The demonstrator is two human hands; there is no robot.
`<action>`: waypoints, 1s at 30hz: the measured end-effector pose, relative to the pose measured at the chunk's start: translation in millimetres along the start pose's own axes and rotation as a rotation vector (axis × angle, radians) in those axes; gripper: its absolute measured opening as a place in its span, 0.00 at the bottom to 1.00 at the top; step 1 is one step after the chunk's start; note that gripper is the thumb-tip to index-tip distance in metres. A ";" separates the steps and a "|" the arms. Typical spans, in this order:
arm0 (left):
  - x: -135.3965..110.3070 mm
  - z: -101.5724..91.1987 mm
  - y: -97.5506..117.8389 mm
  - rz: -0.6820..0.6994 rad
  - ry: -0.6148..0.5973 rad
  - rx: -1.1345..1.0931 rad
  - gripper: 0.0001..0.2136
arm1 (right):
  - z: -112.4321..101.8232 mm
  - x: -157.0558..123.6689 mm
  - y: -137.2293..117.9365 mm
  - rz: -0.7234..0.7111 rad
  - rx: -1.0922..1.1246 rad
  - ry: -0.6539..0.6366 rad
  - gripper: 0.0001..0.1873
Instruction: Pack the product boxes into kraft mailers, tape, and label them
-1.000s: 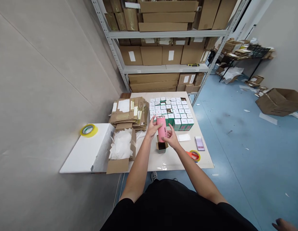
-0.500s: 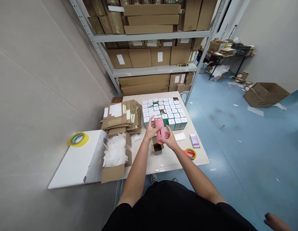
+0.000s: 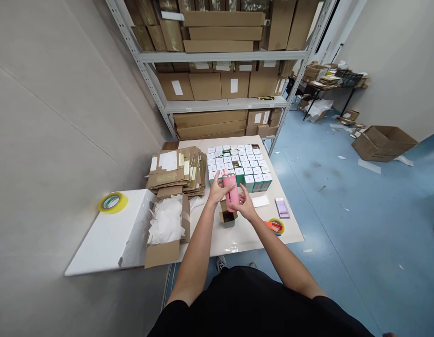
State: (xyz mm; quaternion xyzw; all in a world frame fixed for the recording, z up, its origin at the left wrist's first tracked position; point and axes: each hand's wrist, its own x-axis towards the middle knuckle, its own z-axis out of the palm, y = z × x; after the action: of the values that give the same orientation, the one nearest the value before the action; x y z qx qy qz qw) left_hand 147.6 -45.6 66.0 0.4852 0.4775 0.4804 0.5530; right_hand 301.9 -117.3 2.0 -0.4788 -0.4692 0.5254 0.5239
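A pink cylindrical bottle (image 3: 230, 192) is held upright between both my hands over a small open brown carton (image 3: 227, 218) on the table. My left hand (image 3: 217, 187) is wrapped round the bottle's upper part. My right hand (image 3: 245, 206) grips its lower part from the right. The bottle's bottom end is just above or at the carton's opening. Behind them stands a block of several white and green boxes (image 3: 240, 164).
Flat cardboard blanks (image 3: 177, 171) are stacked at the left, beside an open box of white plastic bags (image 3: 166, 222). A yellow tape roll (image 3: 112, 202) lies on a white board. An orange tape dispenser (image 3: 275, 226), a white card and purple slips lie right. Shelves of cartons stand behind.
The bottle has sunk lower toward the small carton while both hands kept their hold. The camera has shifted slightly.
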 end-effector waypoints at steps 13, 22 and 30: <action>1.8 -5.0 -2.6 0.007 -0.064 -0.029 0.61 | 0.6 3.5 3.6 -0.017 -0.001 -0.022 0.66; 3.2 -10.2 -0.7 0.038 -0.083 -0.103 0.55 | 2.7 8.1 -2.4 -0.015 0.016 -0.138 0.67; 7.4 -13.9 5.6 0.020 -0.035 -0.104 0.60 | 4.6 9.5 -3.3 -0.039 -0.016 -0.134 0.66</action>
State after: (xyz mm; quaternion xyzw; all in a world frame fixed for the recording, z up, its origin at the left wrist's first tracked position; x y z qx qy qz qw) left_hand 134.0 -36.8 70.1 0.4690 0.4374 0.5016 0.5806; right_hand 297.7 -107.7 5.6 -0.4376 -0.5168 0.5422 0.4975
